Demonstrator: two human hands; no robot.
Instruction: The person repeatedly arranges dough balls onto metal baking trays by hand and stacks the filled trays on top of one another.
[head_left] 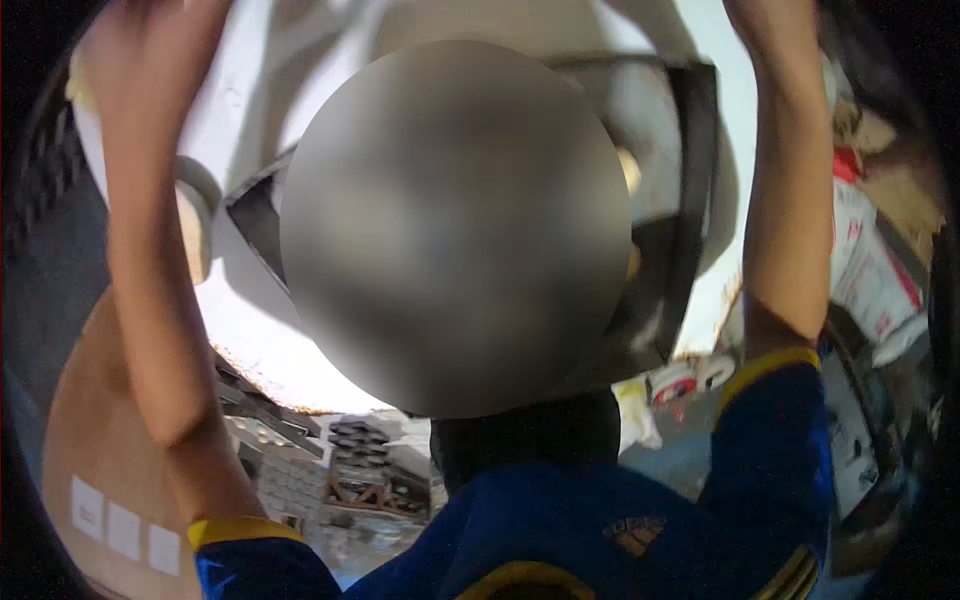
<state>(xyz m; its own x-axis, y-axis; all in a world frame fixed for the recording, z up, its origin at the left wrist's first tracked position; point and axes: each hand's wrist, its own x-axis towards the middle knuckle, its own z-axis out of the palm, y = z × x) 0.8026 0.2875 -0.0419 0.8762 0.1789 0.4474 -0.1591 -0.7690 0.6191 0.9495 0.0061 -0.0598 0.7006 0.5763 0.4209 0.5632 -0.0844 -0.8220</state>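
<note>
Both of my arms reach up past a large white sheet-like surface [240, 310]. My left hand [150, 45] is at the upper left, over the white surface's edge, smeared by motion and cut by the frame, so its fingers cannot be read. A small yellowish patch shows beside it. At the upper right, my right hand [768, 12] is mostly cut off by the top edge, near the white surface's right side; its fingers are hidden. A dark-framed object [692, 180] lies against the white surface between my forearms. A round blurred area covers most of it.
A brown cardboard box [95, 420] with white labels stands at the lower left. Stacked dark parts [358, 445] lie below the white surface. On the right are a white and red bag [872, 265], a white and red roll [675, 383] and a dark-edged tray-like item [850, 440].
</note>
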